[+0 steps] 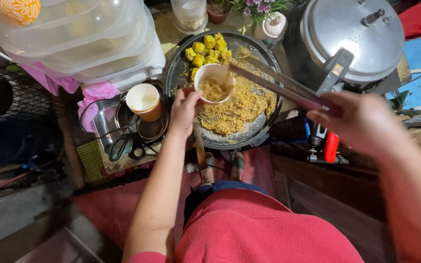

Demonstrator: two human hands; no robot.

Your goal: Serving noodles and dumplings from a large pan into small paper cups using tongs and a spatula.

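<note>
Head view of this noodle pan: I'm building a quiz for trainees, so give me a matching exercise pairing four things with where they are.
Things:
1. white cup
2. tongs
3. yellow dumplings
4. scissors

Places:
A. far edge of the round pan
B. in the left hand, over the noodles
C. on the metal tray left of the pan
D. in the right hand

Pairs: 1-B, 2-D, 3-A, 4-C

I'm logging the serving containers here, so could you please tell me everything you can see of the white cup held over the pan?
The white cup is small and round, looks like paper or plastic, and is open at the top. It is partly filled with yellow noodles. The left hand grips its near-left side, holding it roughly upright over the dark round pan. Metal tongs in the right hand reach to its rim.
</note>
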